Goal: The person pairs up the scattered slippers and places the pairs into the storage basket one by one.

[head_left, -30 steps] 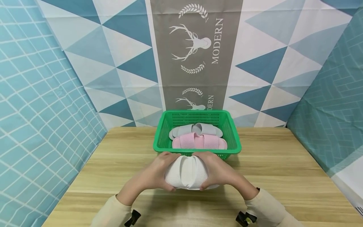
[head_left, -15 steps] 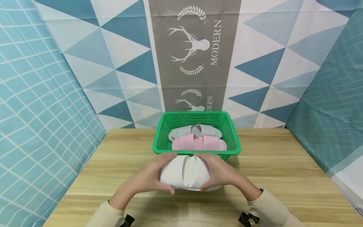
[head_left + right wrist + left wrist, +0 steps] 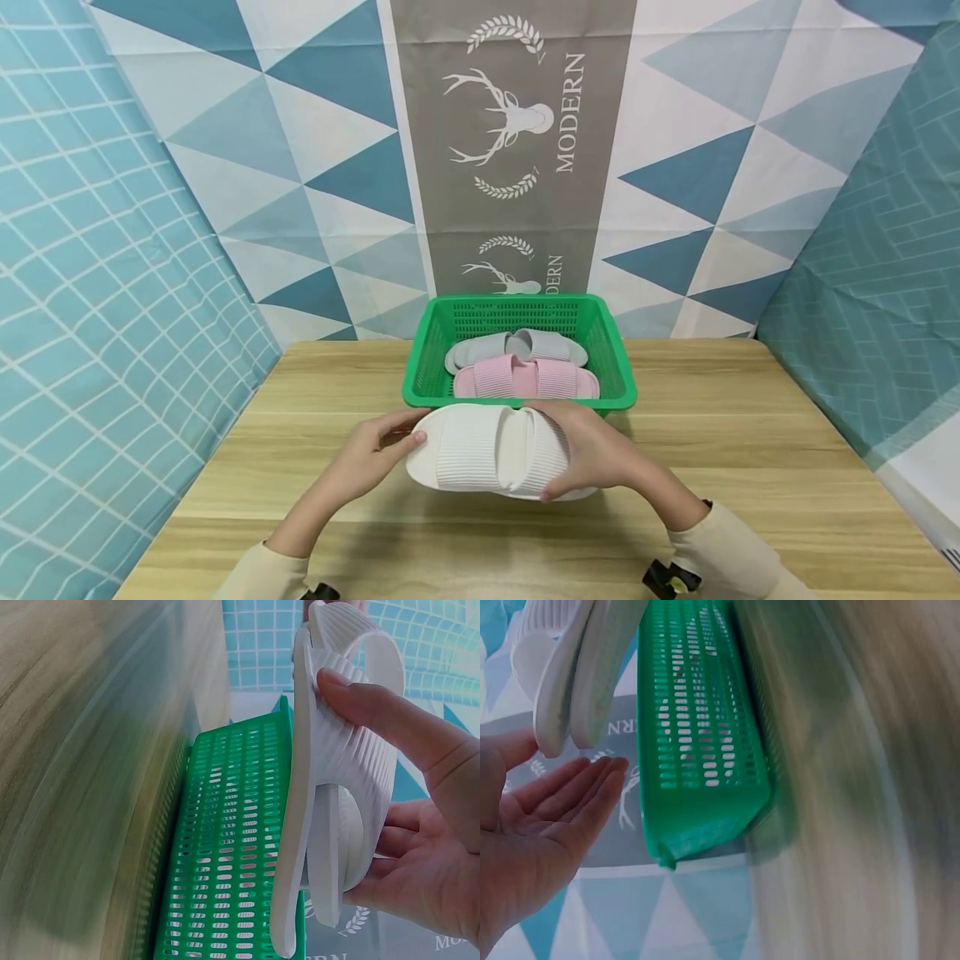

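So a pair of white slippers is being held just above the wooden surface, right in front of the green basket, near edge of the pair almost level with the basket's front rim. The right hand is wrapped around the right end, thumb over the ribbed straps and fingers underneath, so that grip is firmly on the slippers; this is seen clearly in the right wrist view, where the slippers are pinched by the hand. The left hand is spread flat with straight fingers beside the left end; in the left wrist view the palm is seen held off the slipper tips, no contact visible there. Count-wise: two white slippers stacked together, two pink slippers and two grey slippers laid inside the basket, one basket. The pink pair is nearest the front wall, leaving a narrow strip. Plenty of bare surface is left on both sides of the basket, out to the patterned backdrop.
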### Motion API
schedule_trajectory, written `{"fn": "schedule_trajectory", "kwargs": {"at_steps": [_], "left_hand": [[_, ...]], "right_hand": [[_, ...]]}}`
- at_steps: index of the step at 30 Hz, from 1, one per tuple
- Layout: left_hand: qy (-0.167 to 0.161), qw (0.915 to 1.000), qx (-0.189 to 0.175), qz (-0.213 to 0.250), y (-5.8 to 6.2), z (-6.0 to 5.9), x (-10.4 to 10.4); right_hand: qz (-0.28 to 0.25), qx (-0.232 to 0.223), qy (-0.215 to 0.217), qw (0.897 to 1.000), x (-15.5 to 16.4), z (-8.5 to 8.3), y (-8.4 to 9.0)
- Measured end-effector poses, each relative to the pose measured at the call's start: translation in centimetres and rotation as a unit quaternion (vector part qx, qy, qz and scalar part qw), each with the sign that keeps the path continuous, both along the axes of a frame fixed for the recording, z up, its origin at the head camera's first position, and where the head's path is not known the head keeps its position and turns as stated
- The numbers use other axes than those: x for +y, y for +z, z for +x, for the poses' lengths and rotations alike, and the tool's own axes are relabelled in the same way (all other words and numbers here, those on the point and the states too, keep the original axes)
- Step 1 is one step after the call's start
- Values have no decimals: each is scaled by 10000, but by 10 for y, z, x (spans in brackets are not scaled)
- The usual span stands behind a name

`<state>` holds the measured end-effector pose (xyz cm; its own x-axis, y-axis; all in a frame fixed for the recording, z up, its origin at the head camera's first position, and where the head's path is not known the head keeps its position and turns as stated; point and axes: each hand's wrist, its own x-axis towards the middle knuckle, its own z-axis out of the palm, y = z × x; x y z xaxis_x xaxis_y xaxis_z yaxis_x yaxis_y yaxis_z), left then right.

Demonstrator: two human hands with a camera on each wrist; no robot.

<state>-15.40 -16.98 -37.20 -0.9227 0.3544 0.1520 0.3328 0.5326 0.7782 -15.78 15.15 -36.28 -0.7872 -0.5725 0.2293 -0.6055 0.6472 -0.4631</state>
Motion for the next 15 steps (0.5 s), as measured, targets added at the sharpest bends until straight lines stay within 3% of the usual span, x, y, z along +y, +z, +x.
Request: {"fn": "schedule_trajectory", "kwargs": {"at_steps": [4,9,15], "left_hand": [[95,9971,-716,250,0,0,1],[-57,9842,-1578,803,-1,-2,1],[-129,9718,-1942,1332,-4,-3,3]], "right_hand": [[4,50,23,10000,1,0,0],[27,-18,74,10000,1,0,0],[152,-179,137,9996,1,1,0]]}}
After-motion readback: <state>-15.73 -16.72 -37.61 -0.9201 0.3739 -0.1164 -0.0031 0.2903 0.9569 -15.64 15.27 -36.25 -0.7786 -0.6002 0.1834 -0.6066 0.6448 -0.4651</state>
